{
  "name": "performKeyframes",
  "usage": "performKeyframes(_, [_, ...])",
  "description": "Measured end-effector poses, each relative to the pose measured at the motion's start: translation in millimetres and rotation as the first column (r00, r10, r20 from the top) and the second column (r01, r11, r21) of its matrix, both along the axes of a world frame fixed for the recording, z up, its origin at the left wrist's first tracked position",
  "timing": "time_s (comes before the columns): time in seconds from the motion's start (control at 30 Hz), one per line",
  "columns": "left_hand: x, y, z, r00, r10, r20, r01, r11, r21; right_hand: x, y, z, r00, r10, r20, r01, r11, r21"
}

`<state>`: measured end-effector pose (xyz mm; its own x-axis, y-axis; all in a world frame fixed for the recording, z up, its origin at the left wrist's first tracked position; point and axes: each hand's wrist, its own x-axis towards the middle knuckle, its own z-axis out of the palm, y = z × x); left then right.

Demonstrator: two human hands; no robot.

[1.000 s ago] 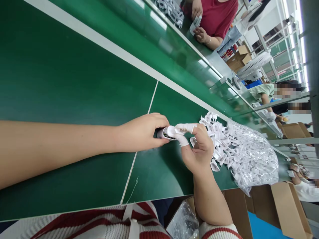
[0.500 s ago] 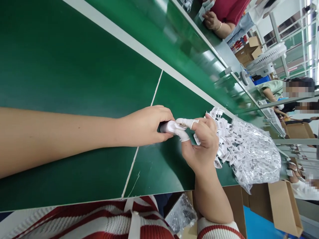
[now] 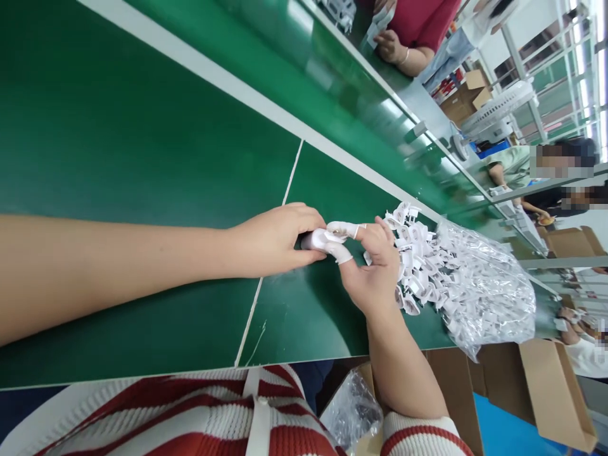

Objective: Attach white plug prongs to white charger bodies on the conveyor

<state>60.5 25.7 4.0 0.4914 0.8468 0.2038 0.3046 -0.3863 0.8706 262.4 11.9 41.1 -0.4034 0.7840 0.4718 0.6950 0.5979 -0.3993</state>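
Observation:
A small white plastic part (image 3: 319,239) lies between my two hands over the green table. My left hand (image 3: 280,242) is closed around its left end, fingers on the far side and thumb on the near side. At the other end, my right hand (image 3: 373,263) pinches the part between thumb and index finger, both covered with white finger cots. Whether a second small piece sits in that pinch, I cannot tell. Just beyond my right hand lies a heap of white plastic pieces (image 3: 418,259), partly hidden by the fingers.
A clear plastic bag (image 3: 489,291) of similar pieces rests at the right. Below the table edge stand an open cardboard box (image 3: 553,392) and crumpled clear plastic (image 3: 354,408). A white strip (image 3: 213,73) borders the glossy green belt (image 3: 342,88). Co-workers sit across it.
The whole view has shifted slightly. My right hand has come a little closer to my left, and both keep their grip on the white part.

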Motion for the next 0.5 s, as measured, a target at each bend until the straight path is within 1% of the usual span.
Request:
performKeyframes(0.07, [-1, -1, 1.4, 0.999, -0.007, 0.042, 0.009, 0.999, -0.047, 1, 1, -4.6, 0.989, 0.0, -0.148, -0.019, 0.992, -0.123])
performKeyframes(0.1, [-2, -2, 2.6, 0.996, -0.006, 0.089, 0.016, 0.994, -0.113, 2, 1, -6.2, 0.971, 0.015, -0.24, -0.058, 0.983, -0.175])
performKeyframes(0.13, [-3, -2, 4.2, 0.988, -0.005, 0.154, 0.037, 0.978, -0.204, 3, 2, -7.1, 0.945, 0.034, -0.326, -0.109, 0.971, -0.213])
performKeyframes(0.17, [-4, -2, 6.1, 0.973, -0.011, 0.23, 0.084, 0.947, -0.311, 5, 3, -7.1, 0.918, 0.057, -0.393, -0.161, 0.959, -0.235])
performKeyframes(0.2, [-5, -2, 8.1, 0.951, -0.024, 0.309, 0.157, 0.896, -0.415, 6, 3, -6.2, 0.895, 0.083, -0.438, -0.205, 0.949, -0.24])
performKeyframes(0.23, [-7, -2, 10.0, 0.922, -0.046, 0.384, 0.248, 0.833, -0.495, 9, 3, -4.4, 0.881, 0.104, -0.461, -0.235, 0.943, -0.237])
performKeyframes(0.3, [-8, -3, 13.0, 0.859, -0.097, 0.503, 0.417, 0.703, -0.576, 13, 2, 1.2, 0.873, 0.145, -0.466, -0.276, 0.934, -0.227])
performKeyframes(0.37, [-9, -3, 14.0, 0.805, -0.133, 0.578, 0.528, 0.605, -0.596, 16, 0, 7.9, 0.874, 0.221, -0.432, -0.339, 0.915, -0.218])
performKeyframes(0.4, [-9, -2, 13.7, 0.784, -0.141, 0.604, 0.562, 0.572, -0.597, 17, -1, 10.9, 0.874, 0.264, -0.407, -0.374, 0.901, -0.219])
performKeyframes(0.43, [-9, -2, 13.0, 0.772, -0.143, 0.619, 0.582, 0.551, -0.598, 17, -1, 13.3, 0.873, 0.3, -0.385, -0.402, 0.888, -0.222])
performKeyframes(0.5, [-10, -1, 11.1, 0.77, -0.138, 0.623, 0.586, 0.541, -0.604, 16, -2, 15.8, 0.874, 0.333, -0.355, -0.424, 0.879, -0.217])
